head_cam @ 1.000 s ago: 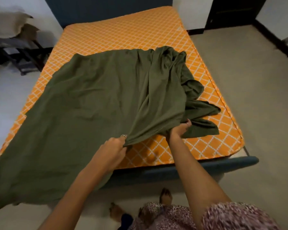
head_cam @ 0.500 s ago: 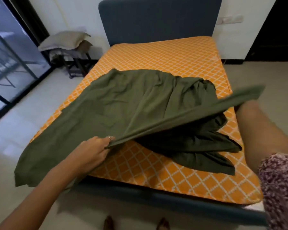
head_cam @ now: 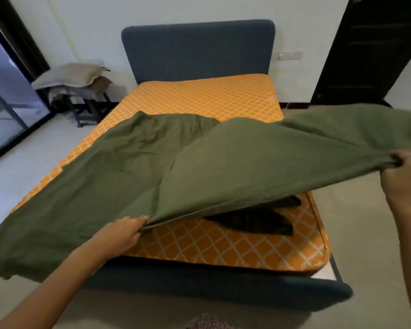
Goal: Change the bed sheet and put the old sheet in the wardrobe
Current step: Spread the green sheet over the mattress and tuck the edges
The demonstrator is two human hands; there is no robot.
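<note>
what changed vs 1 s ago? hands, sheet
The right hand, which gripped the green sheet low at the foot of the bed, has swung up and out to the right, lifting and spreading that edge. A bunched part now lies under the raised span. The left hand keeps its grip on the near edge; the orange mattress stays bare.

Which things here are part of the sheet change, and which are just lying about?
In the job:
green sheet, gripped along its edge by the left hand and the right hand
mattress
bed frame

Lying about:
pile of linen on a stool
dark door
</note>
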